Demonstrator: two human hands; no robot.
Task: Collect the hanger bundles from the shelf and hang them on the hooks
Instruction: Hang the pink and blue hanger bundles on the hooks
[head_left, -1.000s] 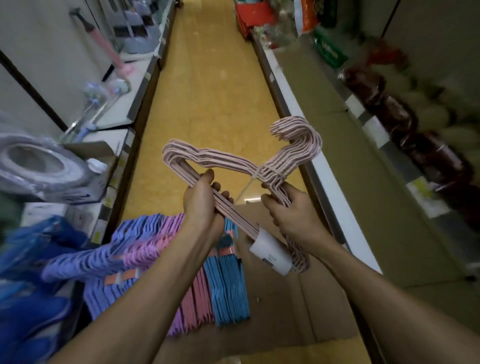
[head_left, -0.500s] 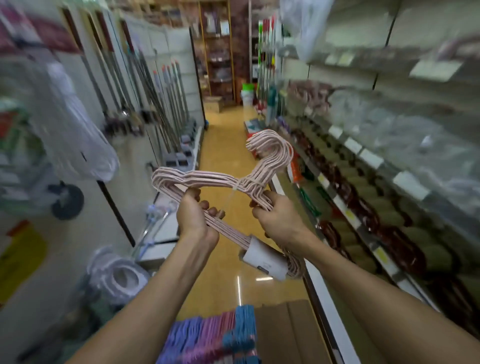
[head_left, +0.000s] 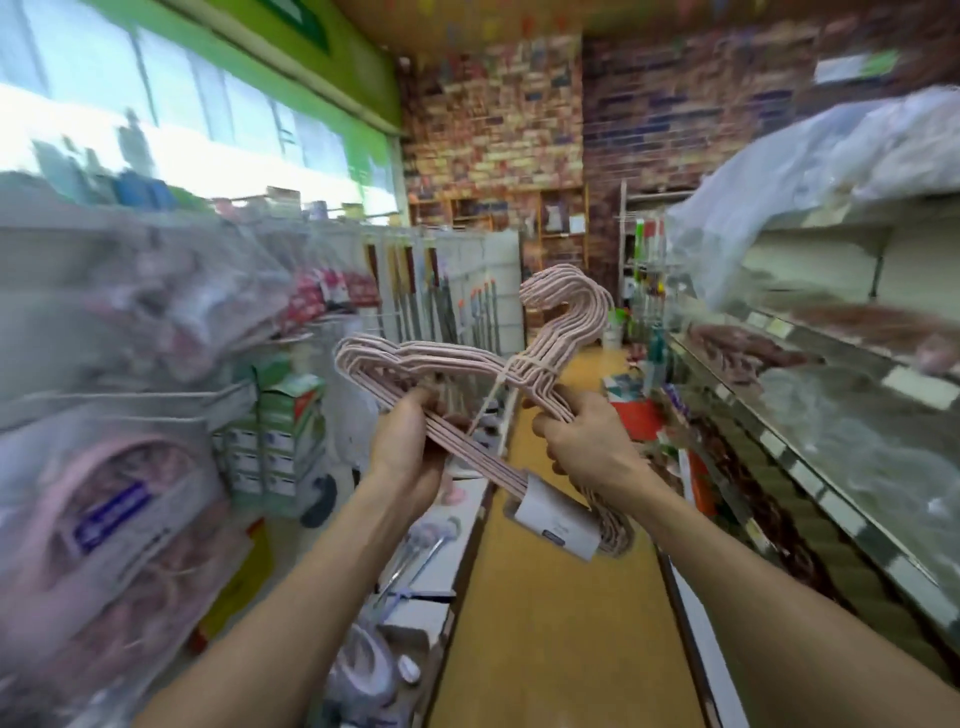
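Both hands' grip is closed on one pink hanger bundle (head_left: 467, 374), left hand (head_left: 410, 447) and right hand (head_left: 587, 447) holding it raised at chest height over the aisle; collected, not yet hung, no hook clearly visible.

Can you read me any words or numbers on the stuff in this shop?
No words here are clear enough to read.
White paper label around the pink wire hanger bundle: small dark print, too blurred.
Blue patch on the pink bagged pack: white writing, smeared.
White shelf price tags: blurred.
Green and white boxes: print unreadable.
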